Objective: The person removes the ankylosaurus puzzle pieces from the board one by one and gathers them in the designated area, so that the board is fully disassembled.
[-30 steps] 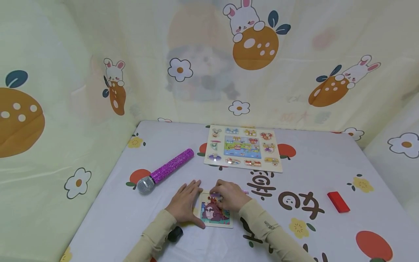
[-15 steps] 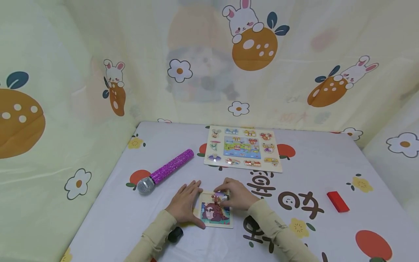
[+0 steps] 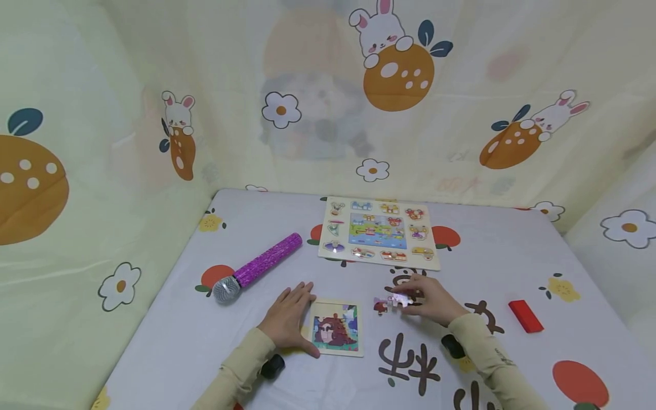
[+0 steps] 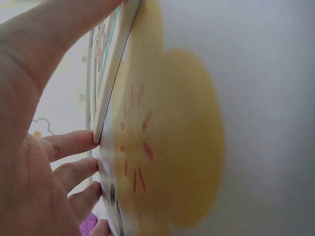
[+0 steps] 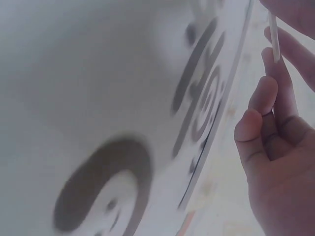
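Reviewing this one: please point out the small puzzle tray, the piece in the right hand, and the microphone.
Puzzle tray [image 3: 325, 310]: head view, bare upper-left part.
Puzzle piece [image 3: 402, 300]: head view, its visible face.
Microphone [image 3: 263, 263]: head view, the purple handle.

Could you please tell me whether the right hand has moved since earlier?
Yes: the right hand has moved rightward, away from the small puzzle tray, towards the red block.

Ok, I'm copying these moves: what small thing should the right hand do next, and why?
Probably lower the pinched piece and release it beside the loose piece: the right hand has moved there from the puzzle frame, whose upper left lies bare.
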Demonstrator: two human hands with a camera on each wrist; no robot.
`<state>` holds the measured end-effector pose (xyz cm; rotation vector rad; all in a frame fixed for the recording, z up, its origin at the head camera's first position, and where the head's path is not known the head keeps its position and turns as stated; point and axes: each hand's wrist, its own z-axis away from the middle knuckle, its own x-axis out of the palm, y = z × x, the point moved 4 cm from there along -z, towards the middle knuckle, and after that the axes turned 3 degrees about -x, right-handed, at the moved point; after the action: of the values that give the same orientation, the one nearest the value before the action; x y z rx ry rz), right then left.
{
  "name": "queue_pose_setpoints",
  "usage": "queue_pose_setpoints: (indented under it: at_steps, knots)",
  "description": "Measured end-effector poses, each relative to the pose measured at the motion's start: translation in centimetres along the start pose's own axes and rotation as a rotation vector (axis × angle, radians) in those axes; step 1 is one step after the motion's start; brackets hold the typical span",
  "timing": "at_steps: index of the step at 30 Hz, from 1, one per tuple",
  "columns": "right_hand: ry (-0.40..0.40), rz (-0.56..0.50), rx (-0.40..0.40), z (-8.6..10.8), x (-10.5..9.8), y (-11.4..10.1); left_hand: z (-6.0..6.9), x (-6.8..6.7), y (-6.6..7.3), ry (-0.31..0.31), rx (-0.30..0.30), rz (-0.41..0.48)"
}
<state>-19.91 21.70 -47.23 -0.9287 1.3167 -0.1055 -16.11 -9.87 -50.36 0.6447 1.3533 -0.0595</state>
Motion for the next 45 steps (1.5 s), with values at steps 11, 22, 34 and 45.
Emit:
queue_pose_setpoints:
  at_steps: [11,22,34,45]
  knots:
    - [-0.085,0.007,0.023,0.6,0.4,1.1,0.1,0.2,0.0,-0.005,-0.006,0.012]
    - [-0.068,0.055,-0.002,0.4,0.8,1.8,0.2,0.2,0.1,-0.003,-0.010,0.011]
    - [-0.059,0.075,0.029,0.3,0.7,1.7,0.2,0.2,0.1,-0.010,-0.025,0.009]
    - [-0.064,0.056,-0.077,-1.0,4.2,-3.3,0.1,-0.1,0.1,-0.008,-0.018,0.008]
